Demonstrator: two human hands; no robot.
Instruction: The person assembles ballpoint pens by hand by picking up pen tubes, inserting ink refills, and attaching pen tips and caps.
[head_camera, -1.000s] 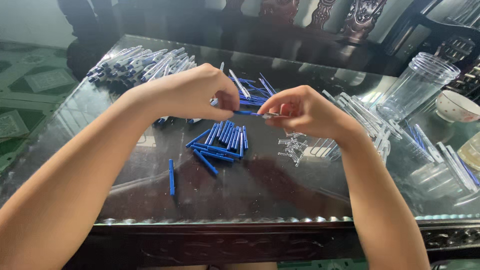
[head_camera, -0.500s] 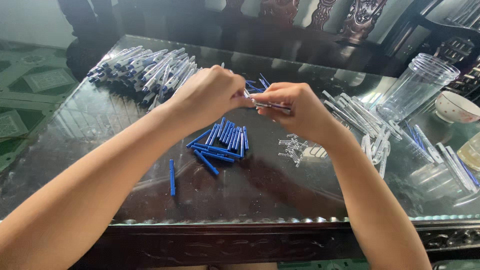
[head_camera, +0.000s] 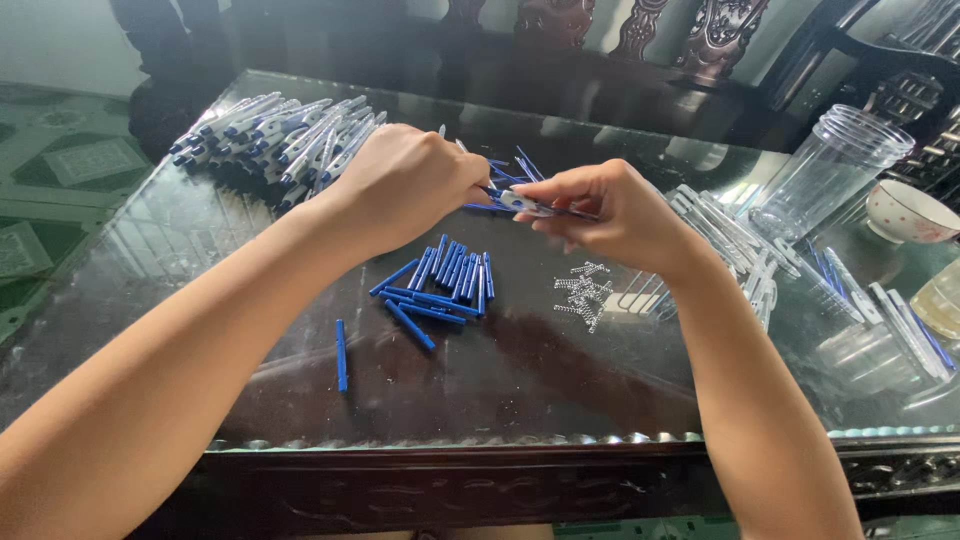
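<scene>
Nearest, before the pile of blue pen tubes (head_camera: 440, 285), a single blue tube (head_camera: 341, 355) is seen lying apart on the glass table (head_camera: 560, 390). Above that pile a half-built pen (head_camera: 530, 204) is pinched by the right hand (head_camera: 610, 215), apparently steadied for fitting, while the left hand (head_camera: 410, 185) is clenched at its tip. Beyond the pile, finished pens (head_camera: 280, 135) are heaped together, with springs (head_camera: 583, 292) kept to its right

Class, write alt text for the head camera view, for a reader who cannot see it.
Two bare hands, left hand and right hand, meet above a glass table, together holding a white-and-blue pen part. Below lie short blue tubes and small metal springs; finished pens are heaped far left, a clear plastic jar stands at right.
</scene>
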